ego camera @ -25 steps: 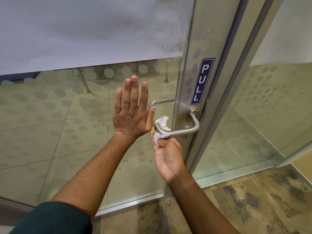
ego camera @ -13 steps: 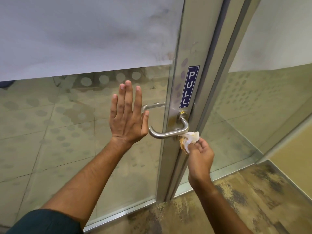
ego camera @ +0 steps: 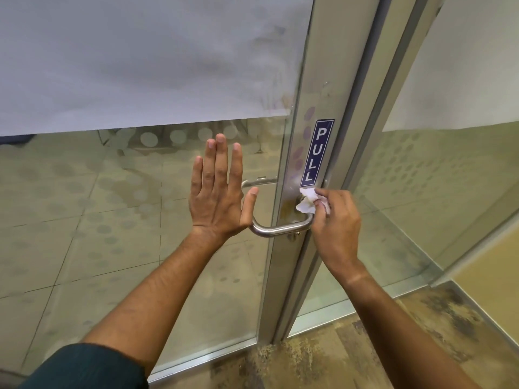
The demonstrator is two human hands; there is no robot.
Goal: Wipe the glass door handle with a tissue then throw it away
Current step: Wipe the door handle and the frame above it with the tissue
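Tissue (ego camera: 306, 203), white and crumpled, is pinched in the curled fingers (ego camera: 323, 202) of the right hand (ego camera: 335, 223) and pressed on the door handle (ego camera: 280, 228) where it meets the metal door frame (ego camera: 303, 153), just below the blue PULL sign (ego camera: 317, 153). To the left, the left hand (ego camera: 217, 197) lies flat on the glass door (ego camera: 112, 220), fingers straight and slightly apart, its thumb beside the handle's free end.

Handle (ego camera: 280, 230) base behind tissue (ego camera: 306, 203)
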